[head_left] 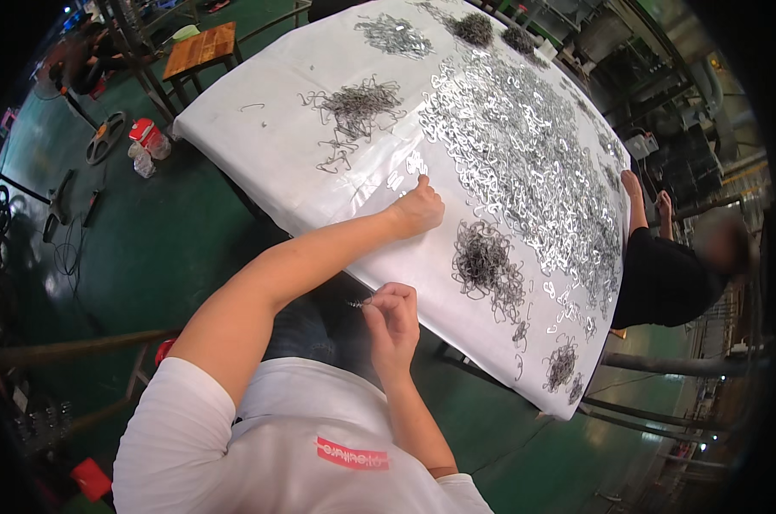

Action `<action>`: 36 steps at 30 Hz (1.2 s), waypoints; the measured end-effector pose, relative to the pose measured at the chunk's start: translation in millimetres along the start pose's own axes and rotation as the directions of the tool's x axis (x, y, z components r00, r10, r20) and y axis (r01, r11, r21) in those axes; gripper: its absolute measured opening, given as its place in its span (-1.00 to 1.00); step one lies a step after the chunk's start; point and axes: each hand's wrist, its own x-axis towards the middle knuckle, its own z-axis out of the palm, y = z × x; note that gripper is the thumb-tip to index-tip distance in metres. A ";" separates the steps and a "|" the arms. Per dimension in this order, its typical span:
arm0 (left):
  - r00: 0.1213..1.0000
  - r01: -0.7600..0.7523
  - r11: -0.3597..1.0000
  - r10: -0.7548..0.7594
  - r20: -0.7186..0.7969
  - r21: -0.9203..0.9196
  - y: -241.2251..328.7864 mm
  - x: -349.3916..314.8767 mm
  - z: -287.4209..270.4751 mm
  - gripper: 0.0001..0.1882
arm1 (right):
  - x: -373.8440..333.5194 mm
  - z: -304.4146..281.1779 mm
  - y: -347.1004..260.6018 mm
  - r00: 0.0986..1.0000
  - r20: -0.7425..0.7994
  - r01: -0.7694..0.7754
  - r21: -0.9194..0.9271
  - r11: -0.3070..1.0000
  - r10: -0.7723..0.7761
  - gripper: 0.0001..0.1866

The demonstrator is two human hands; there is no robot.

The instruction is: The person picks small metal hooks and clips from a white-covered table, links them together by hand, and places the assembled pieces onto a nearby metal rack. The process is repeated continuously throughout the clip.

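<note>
My left hand [418, 210] is closed over the white-covered table [277, 163], fingertips beside a small cluster of shiny S-shaped hooks [415, 162]. Whatever may be in its grip is too small to make out. Lower down, at the table's near edge, my right hand [393, 324] pinches a small shiny metal piece [355, 303] that pokes out past its fingertips. A dark tangle of wire hooks [484, 261] lies to the right of both hands. Beyond it spreads a broad heap of bright S-shaped hooks [525, 146].
More dark hook piles lie at the far left [354, 107] and near right corner [563, 364]. At the right edge another person [675, 278] in black stands with hands by the table. A wooden stool [201, 51] and red-and-white container [148, 137] sit on the green floor.
</note>
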 end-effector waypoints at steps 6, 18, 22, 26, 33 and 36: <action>0.849 0.382 0.640 -0.528 -0.020 -0.667 -11.9 -19.1 -44.7 -0.91 | -2.0 2.4 -6.7 1.000 0.004 -0.012 0.025 1.000 0.012 -0.93; 0.602 0.431 -0.266 -0.627 0.494 -0.862 7.1 -143.8 -192.0 -0.83 | 6.0 5.5 -6.7 0.999 0.008 -0.047 0.051 0.998 0.047 -0.93; 0.614 0.409 -0.225 -0.649 0.449 -0.885 8.0 -153.7 -199.5 -0.84 | 10.1 9.2 -5.6 0.999 0.043 -0.031 0.026 0.999 0.029 -0.94; 0.632 0.385 -0.099 -0.697 0.340 -0.918 5.7 -160.0 -195.3 -0.84 | 13.3 14.9 -1.4 0.998 0.058 -0.038 -0.022 0.999 0.039 -0.94; 0.619 0.340 -0.025 -0.747 0.244 -0.940 7.7 -173.6 -178.2 -0.82 | 49.1 4.0 12.7 0.933 0.212 -0.302 0.016 0.953 0.292 -0.82; 0.609 0.348 0.005 -0.762 0.222 -0.937 7.8 -177.4 -173.2 -0.83 | 111.4 2.1 35.6 0.954 0.267 -0.040 -0.336 0.941 0.136 -0.82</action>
